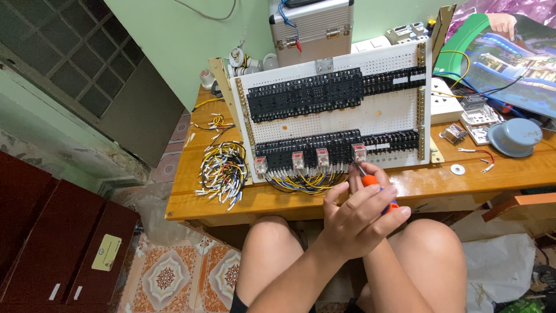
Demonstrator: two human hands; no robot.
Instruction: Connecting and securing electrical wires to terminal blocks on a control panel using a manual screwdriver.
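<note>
Workbench scene, seen from above the seated person's knees. Varnished wooden table [509, 168] carries a white perforated mounting panel [336, 116], propped nearly upright and facing the person, with two rows of black relay sockets [307, 95] across it. Along the lower row sit four clear-cased relays, the rightmost clear relay [359, 153] lying directly above the hands. Behind the panel stands a ribbed aluminium case [313, 26]; to the right lie a grey round cap [514, 136] and a small steel washer [457, 169]. A loose bundle of yellow, black and white wire leads [223, 168] spreads on the table left of the panel, well apart from the hands.

Both hands meet at the table's near edge, just below the panel's lower right. The left hand [353, 223] is curled in front, its fingers folded over the right hand [376, 177], which is largely hidden behind it; whether the right fingers are fully closed cannot be told. Together they grip an orange-handled screwdriver [370, 179]. Its long axis runs up and slightly left, away from the person, the metal tip reaching the terminals just beneath the rightmost relay. The blue handle end shows at the right of the left hand.
</note>
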